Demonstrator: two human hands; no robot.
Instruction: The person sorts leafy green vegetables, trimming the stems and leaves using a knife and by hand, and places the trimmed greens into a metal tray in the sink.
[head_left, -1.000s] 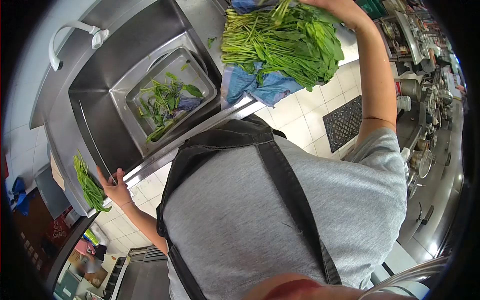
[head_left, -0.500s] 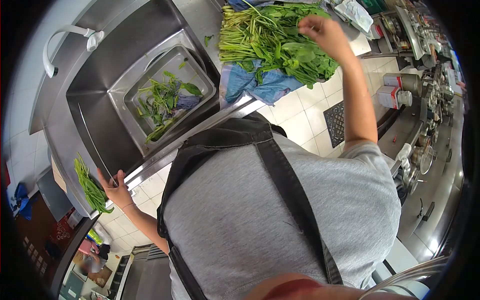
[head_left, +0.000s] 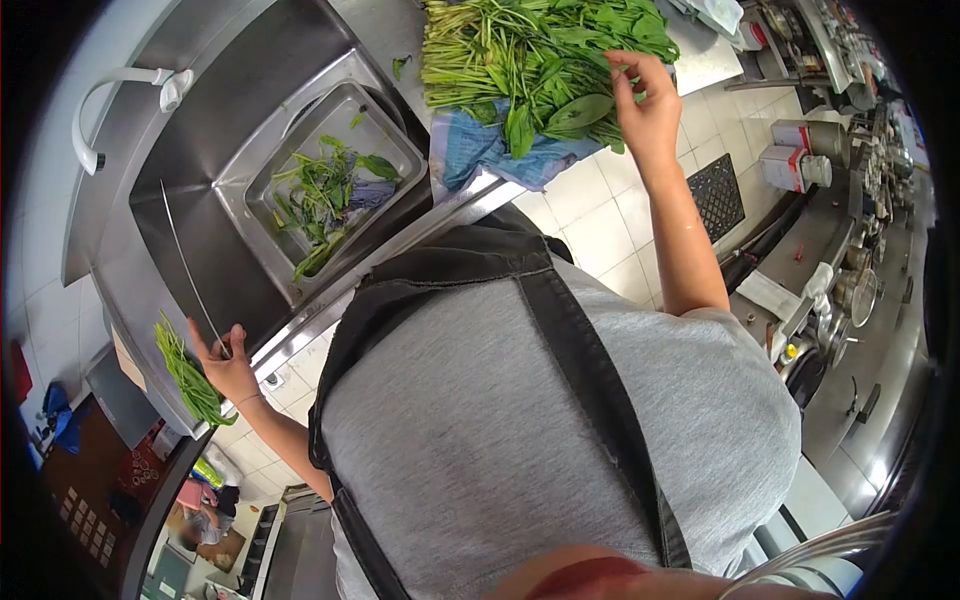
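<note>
My left hand is at the sink's front edge, its index finger stretched out. It grips the lower end of a long, thin metal strip, perhaps a blade seen edge-on, that points into the basin. Beside it lies a small bunch of leafy greens. Over the right side of a big pile of leafy greens hovers my right hand, fingers bent and thumb slightly apart. Nothing shows between them. Under the pile is a blue plastic sheet.
In the steel sink sits a metal tray with scattered leaves and stems. A white faucet curves over the far left. Another person is at the lower left. Pans and tins line the counter at right.
My right hand has moved down and toward me over the greens, its fingers spreading a little. The thin metal strip has shifted slightly with my left hand. The whole view has shifted a little.
</note>
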